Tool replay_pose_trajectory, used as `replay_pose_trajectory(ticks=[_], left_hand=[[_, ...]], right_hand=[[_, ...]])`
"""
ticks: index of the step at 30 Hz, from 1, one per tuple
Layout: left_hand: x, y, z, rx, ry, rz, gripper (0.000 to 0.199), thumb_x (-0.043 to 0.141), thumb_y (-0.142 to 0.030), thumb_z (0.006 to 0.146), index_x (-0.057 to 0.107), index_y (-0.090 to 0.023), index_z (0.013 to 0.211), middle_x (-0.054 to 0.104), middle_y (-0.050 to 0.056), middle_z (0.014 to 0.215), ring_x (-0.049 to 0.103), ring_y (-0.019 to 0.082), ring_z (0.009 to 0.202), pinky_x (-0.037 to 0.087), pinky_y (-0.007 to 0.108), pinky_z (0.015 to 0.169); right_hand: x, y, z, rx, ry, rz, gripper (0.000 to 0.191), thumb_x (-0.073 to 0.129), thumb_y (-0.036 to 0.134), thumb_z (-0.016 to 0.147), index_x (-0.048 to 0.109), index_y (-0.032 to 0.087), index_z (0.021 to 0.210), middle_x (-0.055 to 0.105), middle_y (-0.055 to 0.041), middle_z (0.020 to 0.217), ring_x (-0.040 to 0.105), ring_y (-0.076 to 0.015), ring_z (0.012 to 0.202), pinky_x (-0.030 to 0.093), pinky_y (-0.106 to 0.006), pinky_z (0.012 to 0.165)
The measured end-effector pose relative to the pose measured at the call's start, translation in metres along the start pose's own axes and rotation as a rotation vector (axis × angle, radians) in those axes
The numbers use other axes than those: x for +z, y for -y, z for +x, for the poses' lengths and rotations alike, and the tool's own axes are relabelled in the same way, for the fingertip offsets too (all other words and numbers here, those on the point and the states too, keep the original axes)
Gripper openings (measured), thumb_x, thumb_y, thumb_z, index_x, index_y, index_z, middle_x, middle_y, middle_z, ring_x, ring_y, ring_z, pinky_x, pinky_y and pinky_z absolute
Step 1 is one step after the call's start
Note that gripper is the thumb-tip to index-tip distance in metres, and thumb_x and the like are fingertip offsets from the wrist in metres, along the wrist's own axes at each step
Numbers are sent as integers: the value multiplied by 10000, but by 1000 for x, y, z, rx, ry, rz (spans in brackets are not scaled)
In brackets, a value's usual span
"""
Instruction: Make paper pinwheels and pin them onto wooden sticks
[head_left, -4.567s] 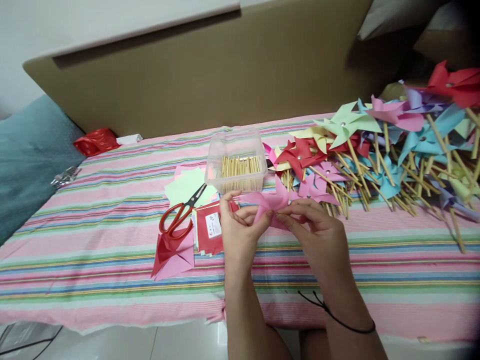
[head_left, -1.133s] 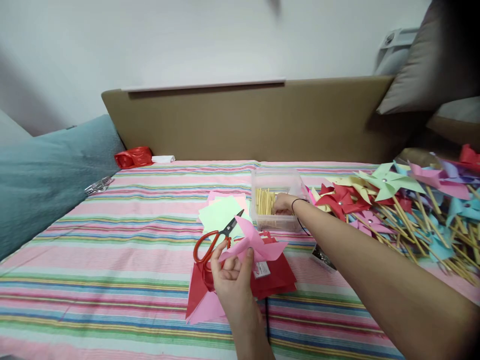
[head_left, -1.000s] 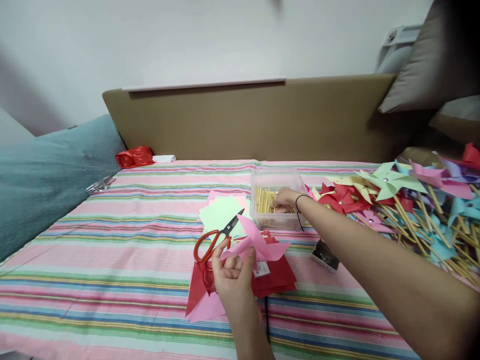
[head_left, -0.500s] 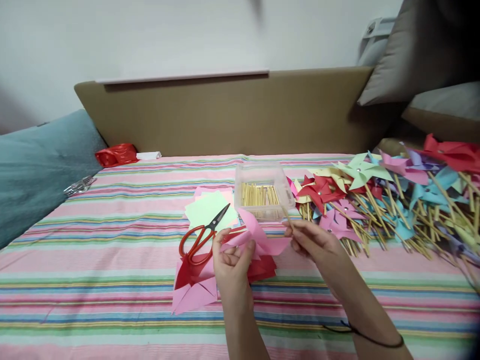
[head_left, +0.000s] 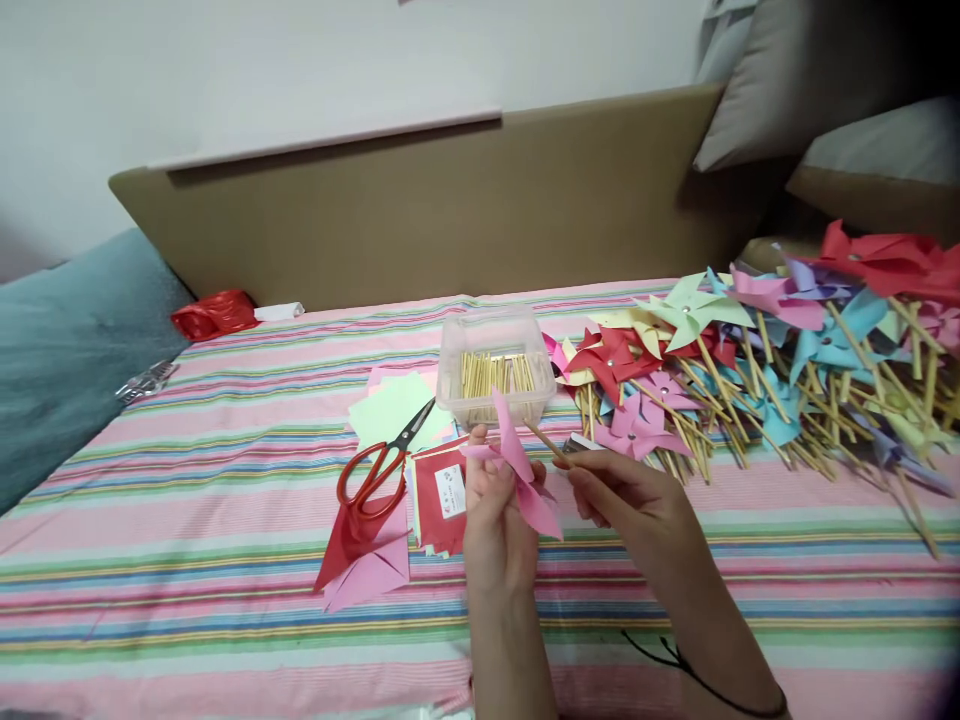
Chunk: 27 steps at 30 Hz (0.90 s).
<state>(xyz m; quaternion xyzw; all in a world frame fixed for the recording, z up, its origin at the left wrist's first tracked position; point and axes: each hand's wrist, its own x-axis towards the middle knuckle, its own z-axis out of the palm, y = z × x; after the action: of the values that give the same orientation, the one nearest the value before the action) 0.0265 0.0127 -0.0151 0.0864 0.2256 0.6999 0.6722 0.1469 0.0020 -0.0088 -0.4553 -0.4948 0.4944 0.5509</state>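
Observation:
Pinched in my left hand (head_left: 501,520) is a pink paper pinwheel (head_left: 517,455), turned partly edge-on with its folded blades sticking up and down. My right hand (head_left: 626,495) grips a thin wooden stick (head_left: 547,440) between thumb and fingers; its free end points up and left, close to the pinwheel. Whether stick and paper touch, I cannot tell. Left of my hands, red-handled scissors (head_left: 382,465) lie over red and pink paper pieces (head_left: 367,570). A stack of red paper with a white label (head_left: 450,490) sits partly behind my left hand.
Behind my hands stands a clear plastic box (head_left: 495,330) of short sticks. Light green sheets (head_left: 390,405) lie beside it. Many finished pinwheels (head_left: 694,310) pile up on the right. A red bag (head_left: 215,315) rests by the blue cushion (head_left: 82,340) at far left.
My left hand has turned the pinwheel from lying flatter to nearly edge-on and uncovered the labelled red stack. The stick stays in my right hand. The whole view has shifted and tilted.

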Motion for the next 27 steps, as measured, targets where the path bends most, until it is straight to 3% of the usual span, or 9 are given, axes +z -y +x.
replay_pose_trajectory(ticks=[4,7,13,18,22,27], left_hand=[[2,7,0,13,31,51,482,820,-136,647,596,-244,1059,626,-38,809,611,62,686,516,191,736],[4,11,2,22,94,167,484,823,-114,636,600,-241,1047,639,-17,891,616,69,741,495,169,703],[6,17,0,26,110,189,532,855,-143,591,589,-249,1040,608,-39,822,605,72,699,487,181,677],[6,15,-3,48,136,189,683,907,-247,524,559,-304,1109,533,-81,678,550,71,574,502,222,662],[7,14,-3,88,180,144,517,849,-410,617,583,-325,1052,432,-94,590,468,72,472,490,259,597],[5,14,-3,131,196,100,387,816,-407,665,604,-322,977,368,-86,587,420,63,456,432,235,546]], right_hand=[[-5,11,-5,13,-46,-57,170,705,353,806,783,225,886,536,20,550,429,-84,473,315,-196,403],[-7,20,-10,18,-74,-86,157,716,334,796,794,253,906,655,-10,645,519,-113,534,352,-208,417],[-17,26,-14,-26,-34,-94,144,731,309,789,795,311,919,761,-26,815,680,-194,738,523,-249,542],[-24,28,-12,-94,-31,-140,153,719,304,804,791,310,939,772,-35,868,695,-194,715,544,-260,546],[-26,32,-14,-118,22,-152,132,734,288,793,796,313,907,768,-27,822,674,-175,688,518,-248,549],[-28,31,-17,-138,53,-216,149,718,316,809,795,285,933,753,-42,779,642,-164,633,462,-240,477]])
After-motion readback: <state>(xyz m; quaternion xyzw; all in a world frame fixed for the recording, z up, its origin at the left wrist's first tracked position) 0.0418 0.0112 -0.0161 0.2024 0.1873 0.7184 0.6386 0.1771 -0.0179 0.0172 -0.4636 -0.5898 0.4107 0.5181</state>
